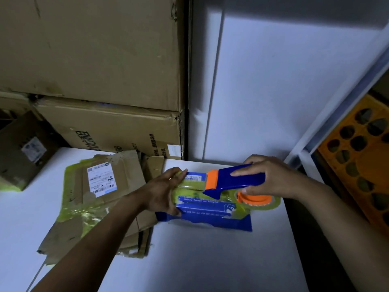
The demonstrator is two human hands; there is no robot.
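Head view, the only one. We use the flattened cardboard as landmark; it lies on the white table.

The blue parcel lies flat on the table just right of the cardboard, its left end at the cardboard's edge; whether they touch we can't tell. Greenish tape already runs across the parcel's top.

The left hand is at the parcel end nearest the cardboard, thumb over the top edge and fingers curled under the near edge, clamping it.

The right hand is further right of the cardboard, wrapped round the handle of the blue-and-orange tape dispenser, index finger laid along its top. The dispenser's nose sits on the parcel top, with the tape roll under the palm.

We judge the parcel light and a bit soft: the wrapping looks thin, likely slick where taped, and the bottom edge flares loose. Best hold is across the short end, pinned flat, not by the loose flap.

Stacked cartons are behind the cardboard, a small box to its left and an orange crate far to its right.
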